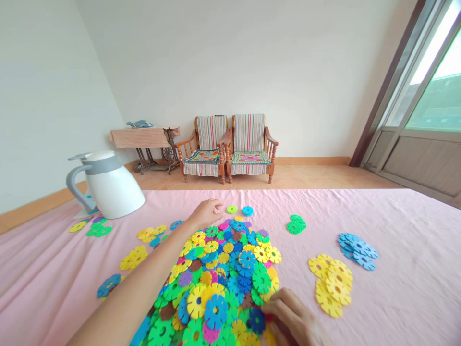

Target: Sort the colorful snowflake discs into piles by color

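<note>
A big heap of slotted, flower-shaped plastic discs (216, 269) in many colours spreads across the middle of the table. Past its far edge is my left hand (209, 213), its fingers loosely curled with a gap between them and no disc visible in them. Close to its fingertips lie a lime-green disc (232, 209) and a blue disc (247, 211). My right hand (293, 317) rests at the heap's near right edge. Its bent fingers close at the edge of a dark blue disc (257, 320); the thumb side is partly hidden.
Yellow discs (333, 286), blue discs (357, 251) and green discs (296, 224) form small groups on the right of the pink cloth (399, 250). More yellow discs (133, 258) lie left, beside my forearm. A white-grey jug (113, 187) stands far left. Two wooden armchairs (248, 139) are beyond.
</note>
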Available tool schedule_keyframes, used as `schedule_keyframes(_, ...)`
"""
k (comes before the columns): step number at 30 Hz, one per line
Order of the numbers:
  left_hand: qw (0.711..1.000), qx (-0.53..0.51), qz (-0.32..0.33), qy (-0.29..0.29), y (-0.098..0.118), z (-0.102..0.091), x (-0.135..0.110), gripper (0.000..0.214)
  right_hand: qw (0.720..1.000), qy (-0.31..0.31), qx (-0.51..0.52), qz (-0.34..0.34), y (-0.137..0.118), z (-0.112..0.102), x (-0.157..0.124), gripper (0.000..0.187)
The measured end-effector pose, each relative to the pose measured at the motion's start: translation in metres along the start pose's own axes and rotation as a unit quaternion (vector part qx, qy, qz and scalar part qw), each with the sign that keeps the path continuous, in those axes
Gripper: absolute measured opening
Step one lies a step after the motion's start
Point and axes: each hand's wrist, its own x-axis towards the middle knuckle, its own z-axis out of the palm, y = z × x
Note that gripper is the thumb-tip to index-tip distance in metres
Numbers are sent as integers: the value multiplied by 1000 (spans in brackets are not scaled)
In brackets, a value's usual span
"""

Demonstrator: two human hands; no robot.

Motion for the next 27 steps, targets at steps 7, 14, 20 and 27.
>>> schedule_keyframes(7, 996, -71, -28, 36, -5, -53, -80, 37, 993, 62, -82, -59, -29, -17, 7, 23)
schedule_keyframes(14, 978, -170, -56, 104, -8, -85, -126, 38, 918, 60, -258, -295, -57, 29, 26, 43)
schedule_keyframes(20, 982, -166, -61, 69, -4, -76, -133, 36, 957, -120, -171, -201, -73, 41, 63, 49)
schedule_keyframes(27, 988, -148, -42, -13, -1, -68, -143, 34, 971, -161, -153, -85, -56, 34, 105, 40)
